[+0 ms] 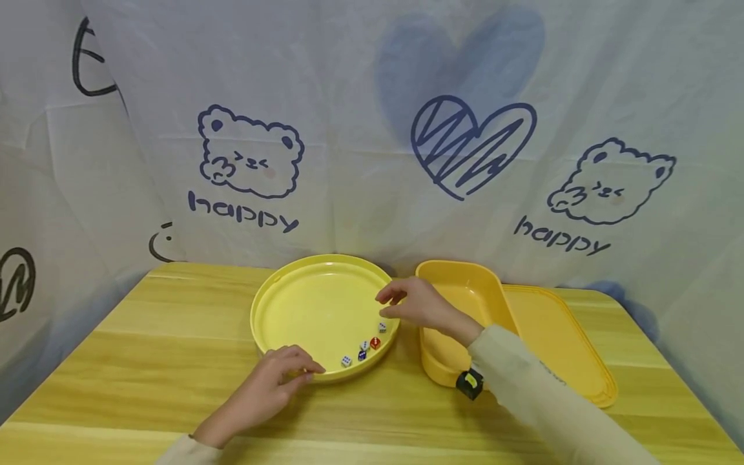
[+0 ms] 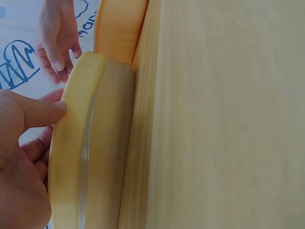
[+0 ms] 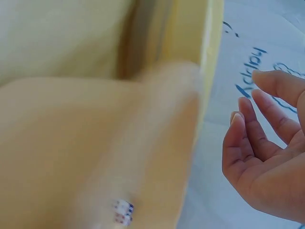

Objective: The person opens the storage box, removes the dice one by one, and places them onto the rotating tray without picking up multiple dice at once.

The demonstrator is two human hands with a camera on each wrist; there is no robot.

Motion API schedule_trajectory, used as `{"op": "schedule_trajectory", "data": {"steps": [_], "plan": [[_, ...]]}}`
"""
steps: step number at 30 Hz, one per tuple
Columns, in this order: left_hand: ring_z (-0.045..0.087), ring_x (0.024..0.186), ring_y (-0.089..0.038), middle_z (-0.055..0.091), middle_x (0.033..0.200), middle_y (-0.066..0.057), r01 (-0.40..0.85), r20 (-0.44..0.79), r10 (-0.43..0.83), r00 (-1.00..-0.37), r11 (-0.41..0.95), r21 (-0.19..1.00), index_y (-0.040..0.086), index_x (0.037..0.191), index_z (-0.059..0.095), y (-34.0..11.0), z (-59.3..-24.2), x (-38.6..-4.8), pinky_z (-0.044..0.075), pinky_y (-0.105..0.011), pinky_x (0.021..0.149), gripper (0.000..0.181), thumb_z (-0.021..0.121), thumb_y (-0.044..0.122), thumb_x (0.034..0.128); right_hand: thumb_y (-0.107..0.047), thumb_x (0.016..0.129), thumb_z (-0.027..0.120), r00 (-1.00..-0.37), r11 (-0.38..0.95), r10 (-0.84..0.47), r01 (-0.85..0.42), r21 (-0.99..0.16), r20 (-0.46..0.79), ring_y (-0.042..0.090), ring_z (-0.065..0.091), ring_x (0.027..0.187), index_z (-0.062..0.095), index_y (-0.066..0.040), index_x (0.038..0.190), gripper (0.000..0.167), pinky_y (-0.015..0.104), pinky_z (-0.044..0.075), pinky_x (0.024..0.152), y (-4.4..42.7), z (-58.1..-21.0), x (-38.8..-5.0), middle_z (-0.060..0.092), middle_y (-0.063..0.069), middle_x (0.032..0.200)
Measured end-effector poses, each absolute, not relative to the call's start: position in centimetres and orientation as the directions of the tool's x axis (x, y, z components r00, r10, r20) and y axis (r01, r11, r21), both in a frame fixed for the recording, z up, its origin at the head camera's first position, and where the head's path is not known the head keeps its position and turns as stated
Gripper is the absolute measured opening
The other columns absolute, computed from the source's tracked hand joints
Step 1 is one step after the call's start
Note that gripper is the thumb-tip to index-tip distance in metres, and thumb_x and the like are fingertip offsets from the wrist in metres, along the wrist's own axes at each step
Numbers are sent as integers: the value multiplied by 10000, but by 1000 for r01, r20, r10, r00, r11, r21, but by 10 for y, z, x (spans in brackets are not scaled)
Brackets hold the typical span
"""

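A round yellow tray (image 1: 320, 303) with a raised rim lies on the table. Several dice sit inside it by the near-right rim: a white die (image 1: 346, 361), a blue die (image 1: 362, 355), a red die (image 1: 374, 343) and other white ones. My left hand (image 1: 273, 386) holds the tray's near rim; in the left wrist view its thumb (image 2: 45, 113) presses the outer side while the fingers pass behind the rim. Over the tray's right edge hovers my right hand (image 1: 420, 303), fingers bent loosely and nothing between them. Blur covers much of the right wrist view.
Right of the tray stands a deep orange-yellow box (image 1: 438, 358) with a black clasp (image 1: 469, 383); my right forearm crosses above it. A flat lid (image 1: 558, 342) of like colour lies beside the box. Behind the wooden table (image 1: 145, 349) hangs a printed white cloth (image 1: 360, 194).
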State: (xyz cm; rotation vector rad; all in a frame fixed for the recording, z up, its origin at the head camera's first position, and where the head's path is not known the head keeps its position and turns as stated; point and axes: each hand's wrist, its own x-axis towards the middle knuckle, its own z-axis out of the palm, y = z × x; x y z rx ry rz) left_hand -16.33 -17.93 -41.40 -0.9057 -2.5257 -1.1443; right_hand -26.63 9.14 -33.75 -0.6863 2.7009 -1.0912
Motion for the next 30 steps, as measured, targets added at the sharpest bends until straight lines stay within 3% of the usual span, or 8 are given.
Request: {"op": "schedule_trajectory", "data": {"steps": [9, 17, 30], "plan": [[585, 876, -90, 651, 926, 102, 625, 436, 452, -779, 501, 598, 146, 973, 731, -179, -414, -165, 463, -352, 787, 207, 689, -12, 847, -116, 904, 676, -927, 563, -365, -297, -771, 90, 259, 572, 986, 663, 17, 1153, 283, 331, 499, 802, 115, -318, -283, 654, 123, 1106], [579, 872, -86, 648, 928, 108, 619, 432, 446, -784, 514, 594, 155, 975, 729, -179, -413, -164, 458, -343, 784, 209, 691, -6, 846, -113, 922, 652, -952, 535, -297, -233, -812, 78, 270, 570, 1020, 633, 29, 1196, 309, 353, 488, 864, 139, -332, -304, 628, 172, 1171], [575, 873, -80, 643, 930, 121, 621, 436, 443, -783, 520, 587, 175, 979, 727, -179, -415, -164, 443, -347, 788, 217, 693, 3, 851, -59, 921, 633, -987, 495, -156, -117, -861, 44, 212, 562, 915, 617, 90, 1162, 283, 298, 471, 765, 164, -357, -328, 639, 187, 1124]]}}
